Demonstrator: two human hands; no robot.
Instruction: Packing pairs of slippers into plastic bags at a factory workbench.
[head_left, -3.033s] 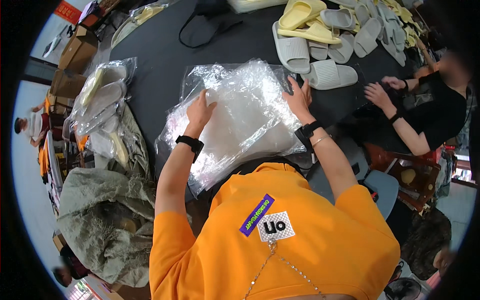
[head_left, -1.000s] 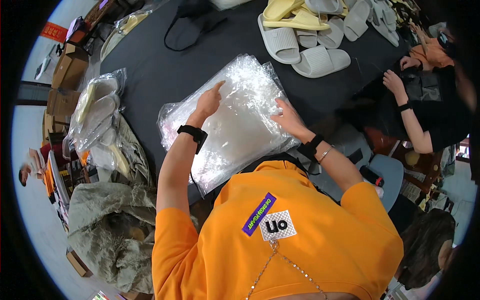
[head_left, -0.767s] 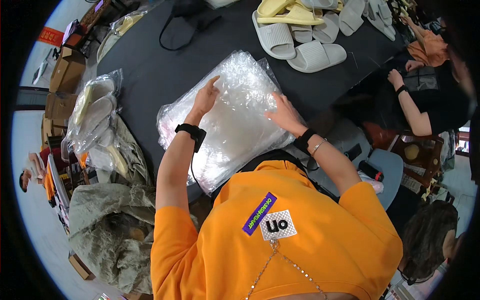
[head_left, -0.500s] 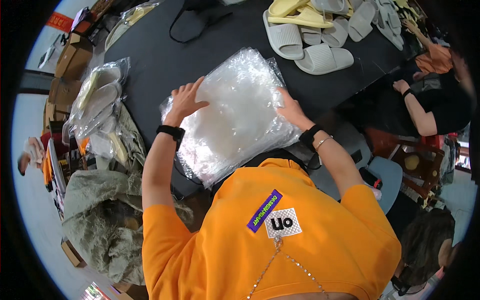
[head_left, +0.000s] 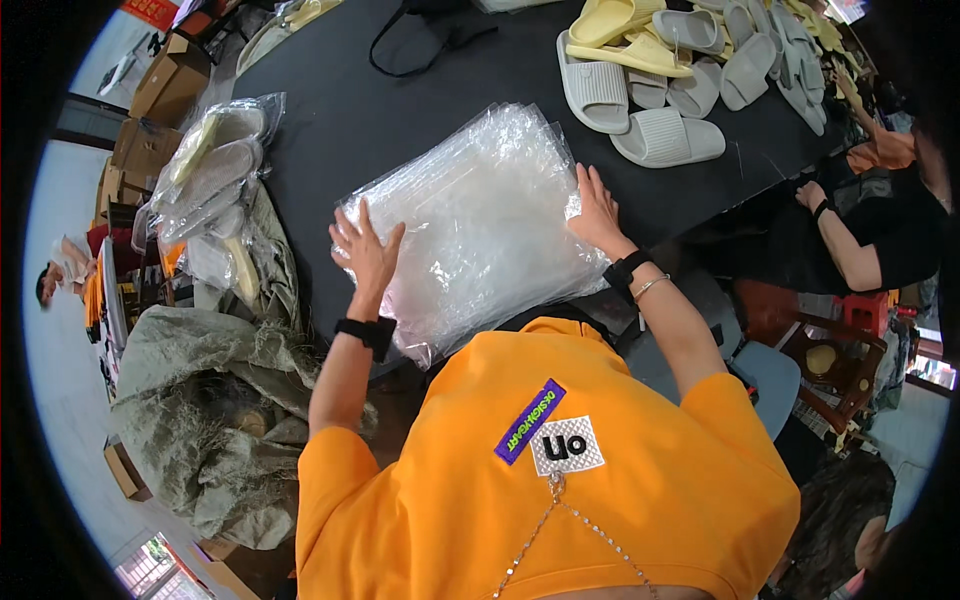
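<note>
A stack of clear plastic bags (head_left: 490, 220) lies at the near edge of the black table, between my two hands. On its left side, my left hand (head_left: 368, 248) rests with its fingers spread. My right hand (head_left: 597, 212) touches the right edge of the stack, fingers stretched out and pointing away from me. Neither hand grips anything. Beyond the stack to the right sits a pile of slide sandals, with a grey slide sandal (head_left: 668, 138) nearest and a yellow slide sandal (head_left: 630, 52) on top.
Bagged slide sandals (head_left: 215, 165) sit along the table's left edge, above a large greenish woven sack (head_left: 215, 400). A black strap (head_left: 385, 62) lies on the far part of the table (head_left: 330, 120). Cardboard boxes (head_left: 172, 80) stand at far left. Another person (head_left: 850, 240) sits at the right.
The left hand's fingers have spread, and the right hand has straightened along the stack's edge. The stack's outline looks more even. The whole view has shifted slightly.
</note>
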